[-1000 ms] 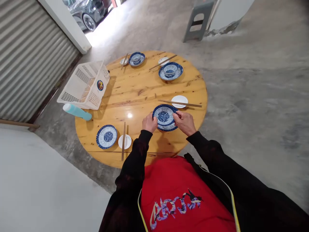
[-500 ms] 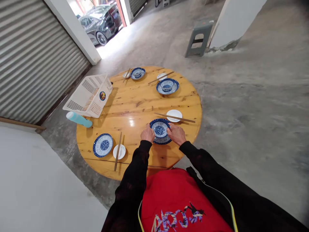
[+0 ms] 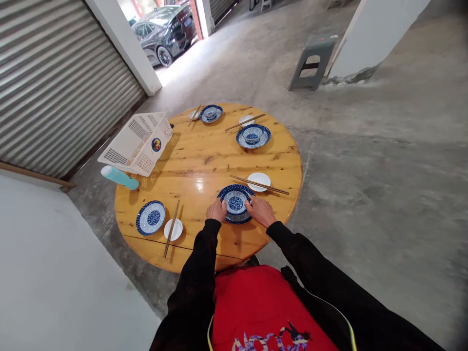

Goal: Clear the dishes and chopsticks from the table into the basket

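Bowl now down on plate

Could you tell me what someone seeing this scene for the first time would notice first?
Most likely the round wooden table set with blue-and-white dishes. At its near edge the left hand and right hand flank a small bowl sitting on a plate. A white plastic basket lies tipped at the table's far left, a turquoise bottle beside it.
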`<state>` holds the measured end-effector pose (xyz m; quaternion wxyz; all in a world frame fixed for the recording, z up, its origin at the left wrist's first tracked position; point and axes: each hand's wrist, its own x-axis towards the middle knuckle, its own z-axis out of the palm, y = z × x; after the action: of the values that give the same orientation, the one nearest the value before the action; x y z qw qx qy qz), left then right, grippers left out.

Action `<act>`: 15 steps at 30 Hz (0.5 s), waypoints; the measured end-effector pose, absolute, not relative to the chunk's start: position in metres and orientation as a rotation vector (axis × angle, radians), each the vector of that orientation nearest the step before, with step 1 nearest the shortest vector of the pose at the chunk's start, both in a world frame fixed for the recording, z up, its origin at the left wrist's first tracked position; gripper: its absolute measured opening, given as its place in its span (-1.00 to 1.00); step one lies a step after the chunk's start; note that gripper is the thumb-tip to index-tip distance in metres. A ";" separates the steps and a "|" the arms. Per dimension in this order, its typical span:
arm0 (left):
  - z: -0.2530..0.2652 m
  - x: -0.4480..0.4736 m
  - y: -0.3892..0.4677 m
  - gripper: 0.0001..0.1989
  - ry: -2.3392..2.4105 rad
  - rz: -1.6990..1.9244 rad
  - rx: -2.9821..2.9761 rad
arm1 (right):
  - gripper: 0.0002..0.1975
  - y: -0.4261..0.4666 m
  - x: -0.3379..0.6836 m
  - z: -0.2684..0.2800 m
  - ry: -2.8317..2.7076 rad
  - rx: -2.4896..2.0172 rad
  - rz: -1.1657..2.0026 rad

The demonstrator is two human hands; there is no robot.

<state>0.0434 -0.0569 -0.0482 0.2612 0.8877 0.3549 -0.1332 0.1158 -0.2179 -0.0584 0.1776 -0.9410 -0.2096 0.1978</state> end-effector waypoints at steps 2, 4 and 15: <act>-0.057 0.043 -0.056 -0.61 0.933 -0.366 2.170 | -0.63 -0.217 0.115 -0.061 -0.534 -2.564 0.611; -0.064 0.043 -0.056 -0.61 0.909 -0.363 2.045 | -0.68 -0.214 0.114 -0.062 -0.444 -2.438 0.652; -0.030 0.022 -0.076 -0.63 0.675 -0.338 2.292 | -0.76 -0.239 0.076 -0.058 -0.190 -2.155 0.436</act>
<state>0.0224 -0.0757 -0.0297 0.3561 0.8875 0.2615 -0.1309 0.0762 -0.2394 -0.0579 0.4506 -0.8718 -0.0771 0.1762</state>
